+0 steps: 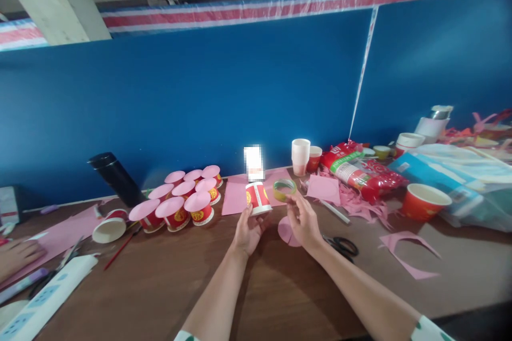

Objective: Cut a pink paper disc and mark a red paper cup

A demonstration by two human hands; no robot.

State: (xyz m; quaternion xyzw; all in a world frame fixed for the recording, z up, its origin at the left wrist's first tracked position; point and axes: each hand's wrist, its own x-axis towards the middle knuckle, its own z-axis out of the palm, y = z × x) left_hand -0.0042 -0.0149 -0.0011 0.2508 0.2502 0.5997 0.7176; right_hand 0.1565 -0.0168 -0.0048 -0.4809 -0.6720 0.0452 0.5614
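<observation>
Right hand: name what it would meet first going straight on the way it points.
Probably the roll of tape, just ahead of the right hand; depth is unclear, so the hand might pass above it.

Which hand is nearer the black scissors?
Right. The right hand sits just beyond and left of the scissors; the left hand is farther left, holding a red cup.

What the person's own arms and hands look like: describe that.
The left hand and right hand are ungloved, the forearms bare. At the bottom edge, the left sleeve and right sleeve are white with green patches.
</observation>
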